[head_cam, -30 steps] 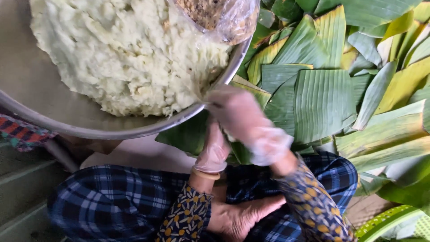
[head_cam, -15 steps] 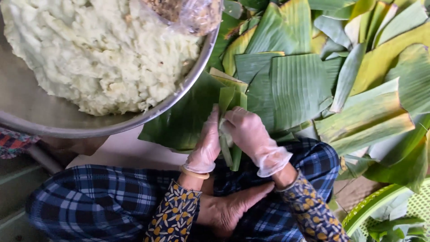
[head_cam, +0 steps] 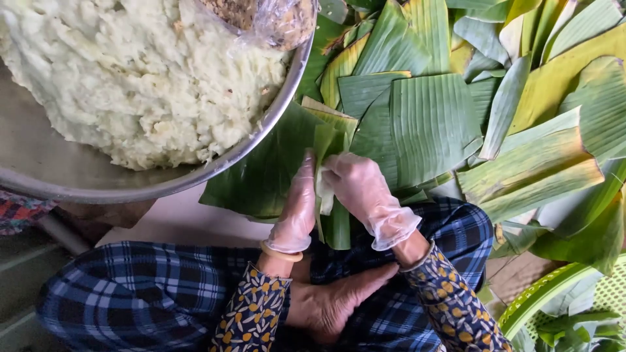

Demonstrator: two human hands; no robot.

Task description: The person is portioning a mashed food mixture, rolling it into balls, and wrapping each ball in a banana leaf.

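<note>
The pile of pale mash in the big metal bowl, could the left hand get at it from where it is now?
Probably yes. The left hand sits just below the bowl's rim, and the mash lies open; only the folded leaf both hands hold occupies it.

A clear plastic bag point(head_cam: 274, 19) of brown filling rests on the basin's rim point(head_cam: 261, 133).

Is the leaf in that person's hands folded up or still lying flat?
Folded. The leaf strip stands doubled lengthwise between the left hand and right hand, with pale filling showing at its edge.
</note>
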